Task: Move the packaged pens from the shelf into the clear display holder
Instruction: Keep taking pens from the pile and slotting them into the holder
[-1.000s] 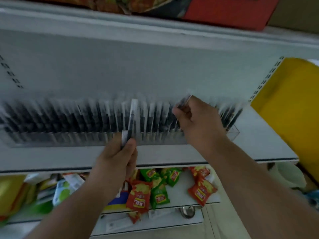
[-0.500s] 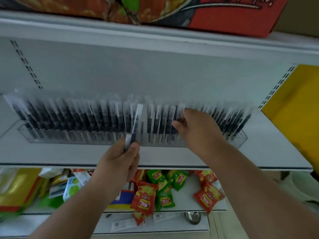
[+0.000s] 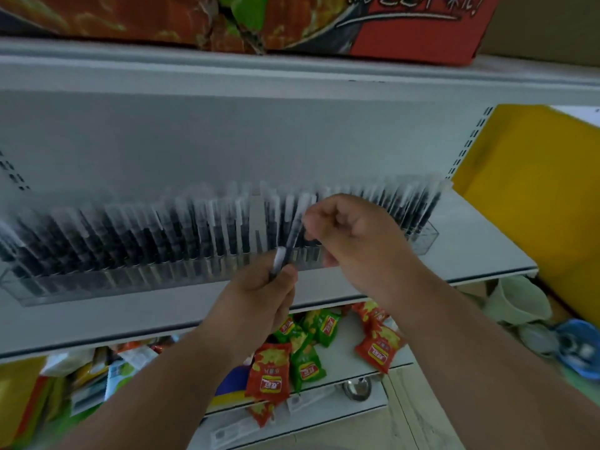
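Note:
A long clear display holder (image 3: 425,237) lies along the white shelf (image 3: 470,254), filled with several upright packaged black pens (image 3: 181,228). One packaged pen (image 3: 292,237) stands tilted in front of the row. My left hand (image 3: 256,298) pinches its lower end. My right hand (image 3: 354,232) pinches its upper end, with the fingers curled. A narrow gap in the row shows just left of this pen.
A red printed carton (image 3: 406,30) sits on the shelf above. A yellow panel (image 3: 532,196) stands at the right. Red and green snack packets (image 3: 292,358) lie on the lower shelf, with a blue object (image 3: 581,349) and a pale cup (image 3: 519,303) at lower right.
My right hand left the row of pens and took the upper end of the pen that my left hand holds. The pen now tilts to the right.

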Demonstrator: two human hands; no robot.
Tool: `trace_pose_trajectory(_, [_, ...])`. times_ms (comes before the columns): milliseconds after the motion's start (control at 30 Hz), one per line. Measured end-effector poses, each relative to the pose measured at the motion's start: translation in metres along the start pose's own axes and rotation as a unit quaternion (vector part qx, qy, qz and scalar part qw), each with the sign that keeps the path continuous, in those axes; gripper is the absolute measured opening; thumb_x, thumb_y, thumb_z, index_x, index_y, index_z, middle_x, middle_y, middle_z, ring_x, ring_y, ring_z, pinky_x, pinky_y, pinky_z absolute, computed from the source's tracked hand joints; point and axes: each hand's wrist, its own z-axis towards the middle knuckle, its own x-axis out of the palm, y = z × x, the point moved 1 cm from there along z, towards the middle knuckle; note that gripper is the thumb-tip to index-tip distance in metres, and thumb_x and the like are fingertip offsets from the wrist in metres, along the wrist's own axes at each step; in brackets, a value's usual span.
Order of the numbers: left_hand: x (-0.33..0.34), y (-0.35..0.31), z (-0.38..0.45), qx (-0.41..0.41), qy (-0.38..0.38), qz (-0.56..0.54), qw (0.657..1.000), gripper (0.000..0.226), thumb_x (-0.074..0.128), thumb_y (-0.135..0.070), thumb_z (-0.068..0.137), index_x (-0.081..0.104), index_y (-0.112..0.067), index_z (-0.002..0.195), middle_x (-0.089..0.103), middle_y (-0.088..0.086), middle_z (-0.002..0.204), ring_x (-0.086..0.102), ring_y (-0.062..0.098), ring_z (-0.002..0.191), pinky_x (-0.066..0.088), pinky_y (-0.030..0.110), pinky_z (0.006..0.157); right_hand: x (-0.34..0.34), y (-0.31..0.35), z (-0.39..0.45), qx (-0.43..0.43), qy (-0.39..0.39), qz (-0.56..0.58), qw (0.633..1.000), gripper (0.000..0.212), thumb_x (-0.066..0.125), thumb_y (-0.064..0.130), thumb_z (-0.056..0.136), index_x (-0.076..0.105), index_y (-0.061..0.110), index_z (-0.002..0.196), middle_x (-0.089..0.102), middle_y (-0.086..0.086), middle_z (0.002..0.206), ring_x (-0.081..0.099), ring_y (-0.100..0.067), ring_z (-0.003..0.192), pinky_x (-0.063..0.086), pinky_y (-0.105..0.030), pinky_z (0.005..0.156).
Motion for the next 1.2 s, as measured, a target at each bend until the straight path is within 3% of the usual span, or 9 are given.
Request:
trace_pose_trajectory(67, [0.002, -0.001, 0.005, 0.018, 0.030, 0.029, 0.999, 0.024, 0.041, -0.015, 0.105, 0.038, -0.011, 0.082, 0.029, 0.002, 0.060, 0.022, 0.013, 0.048, 0.024, 0.022, 0.041, -0.004, 0.001, 0.001, 0.023, -0.035, 0.034, 0.999, 0.012, 0.060, 0.016, 0.096, 0.066, 0.011, 0.088, 0.071, -0.003, 0.077, 0.055, -0.011, 0.050, 0.049, -0.028, 0.053])
trace_pose_trajectory(200, [0.004, 0.004, 0.008, 0.024, 0.061, 0.063, 0.996, 0.027, 0.043, -0.017, 0.104, 0.042, -0.013, 0.078, 0.034, 0.002, 0.060, 0.027, 0.014, 0.047, 0.027, 0.025, 0.043, -0.012, 0.002, -0.004, 0.042, -0.020, 0.074, 0.996, 0.017, 0.061, 0.014, 0.095, 0.063, 0.002, 0.083, 0.062, 0.005, 0.054, 0.051, -0.008, 0.043, 0.039, -0.015, 0.045])
trace_pose_trajectory(267, [0.007, 0.003, 0.007, 0.021, 0.065, 0.054, 0.996, 0.028, 0.043, -0.018, 0.105, 0.047, -0.017, 0.077, 0.035, 0.001, 0.060, 0.027, 0.014, 0.046, 0.026, 0.026, 0.044, -0.011, 0.002, -0.006, 0.039, -0.021, 0.090, 0.995, 0.020, 0.062, 0.015, 0.095, 0.063, 0.005, 0.077, 0.059, 0.004, 0.050, 0.050, -0.008, 0.042, 0.039, -0.016, 0.046])
trace_pose_trajectory(367, [0.005, -0.002, 0.005, 0.012, 0.023, 0.029, 0.999, 0.022, 0.043, -0.019, 0.104, 0.056, -0.012, 0.088, 0.036, -0.001, 0.058, 0.027, 0.011, 0.046, 0.024, 0.024, 0.043, -0.026, 0.000, -0.001, 0.013, -0.143, 0.091, 0.986, 0.020, 0.062, 0.021, 0.095, 0.064, 0.014, 0.076, 0.060, 0.001, 0.054, 0.054, -0.015, 0.048, 0.044, -0.026, 0.052])
trace_pose_trajectory(500, [-0.010, 0.000, 0.000, -0.008, -0.054, 0.003, 0.998, 0.023, 0.043, -0.019, 0.104, 0.058, -0.008, 0.090, 0.033, -0.001, 0.056, 0.026, 0.011, 0.046, 0.022, 0.025, 0.044, -0.060, -0.008, 0.016, -0.058, -0.272, -0.033, 0.960, 0.020, 0.061, 0.032, 0.095, 0.062, 0.015, 0.084, 0.064, -0.002, 0.064, 0.063, -0.018, 0.056, 0.051, -0.032, 0.054])
trace_pose_trajectory(667, [-0.014, 0.001, -0.009, -0.010, -0.077, -0.035, 0.996, 0.020, 0.044, -0.012, 0.102, 0.052, -0.004, 0.085, 0.032, 0.000, 0.055, 0.023, 0.013, 0.045, 0.015, 0.030, 0.045, -0.042, -0.023, 0.023, -0.076, -0.217, -0.147, 0.962, 0.014, 0.062, 0.035, 0.094, 0.057, 0.030, 0.082, 0.062, 0.007, 0.070, 0.060, -0.007, 0.065, 0.040, -0.009, 0.055])
trace_pose_trajectory(900, [-0.018, 0.006, -0.012, -0.008, -0.088, -0.055, 0.995, 0.024, 0.045, -0.003, 0.100, 0.050, -0.008, 0.077, 0.031, 0.004, 0.056, 0.021, 0.016, 0.046, 0.013, 0.035, 0.048, -0.018, -0.044, 0.029, -0.074, -0.123, -0.271, 0.952, 0.026, 0.059, 0.037, 0.095, 0.050, 0.017, 0.080, 0.052, 0.009, 0.068, 0.050, -0.009, 0.062, 0.042, -0.029, 0.057])
trace_pose_trajectory(1067, [-0.017, 0.011, -0.010, 0.012, -0.083, 0.017, 0.996, 0.028, 0.049, 0.000, 0.097, 0.055, -0.015, 0.074, 0.036, 0.009, 0.056, 0.027, 0.019, 0.047, 0.022, 0.033, 0.049, -0.020, -0.051, 0.026, -0.042, -0.126, -0.283, 0.950, 0.031, 0.059, 0.043, 0.093, 0.052, 0.016, 0.080, 0.055, 0.002, 0.068, 0.052, -0.014, 0.062, 0.045, -0.031, 0.058])
trace_pose_trajectory(1200, [-0.015, 0.011, -0.003, 0.016, -0.095, 0.054, 0.994, 0.024, 0.055, -0.006, 0.088, 0.060, -0.025, 0.074, 0.039, 0.003, 0.055, 0.033, 0.020, 0.050, 0.028, 0.036, 0.052, -0.025, -0.034, 0.011, -0.027, -0.136, -0.228, 0.964, 0.032, 0.067, 0.051, 0.084, 0.058, 0.020, 0.083, 0.058, 0.007, 0.069, 0.054, -0.006, 0.062, 0.045, -0.024, 0.056])
